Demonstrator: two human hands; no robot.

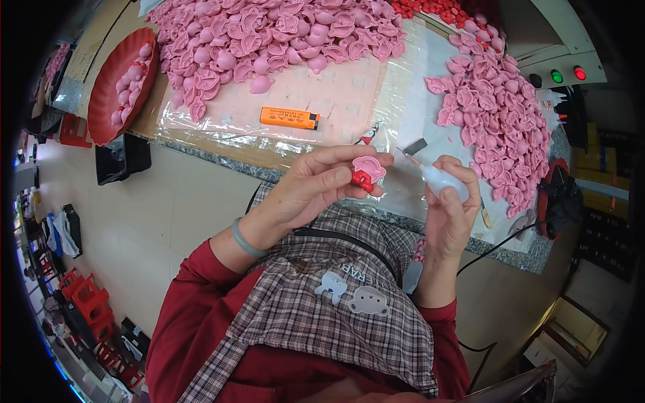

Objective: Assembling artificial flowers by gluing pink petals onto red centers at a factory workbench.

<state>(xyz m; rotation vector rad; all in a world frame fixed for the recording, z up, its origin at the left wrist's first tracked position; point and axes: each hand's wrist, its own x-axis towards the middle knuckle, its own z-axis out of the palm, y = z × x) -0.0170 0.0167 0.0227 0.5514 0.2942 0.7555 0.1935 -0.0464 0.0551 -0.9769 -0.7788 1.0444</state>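
Note:
My left hand point(306, 185) is closed in a pinch on a small pink hollow plastic piece point(369, 166) with a glossy red piece point(363, 181) against its lower side. The pink piece's open, wavy-edged side faces up. A pale squeeze bottle point(443, 183) with a thin nozzle is gripped in my right hand point(455, 218). Its tip points up and left, beyond the held pieces and apart from them. Both hands are over the near edge of the table. A small dark grey block point(415, 146) lies close to the bottle's nozzle.
Large heaps of pink pieces point(282, 33) and more pink pieces point(497, 114) cover the far and right table. Red pieces point(430, 9) lie at the back. An orange lighter point(289, 117) rests in front. Left is a red scalloped dish point(101, 101); at right, a machine with lit buttons point(556, 76).

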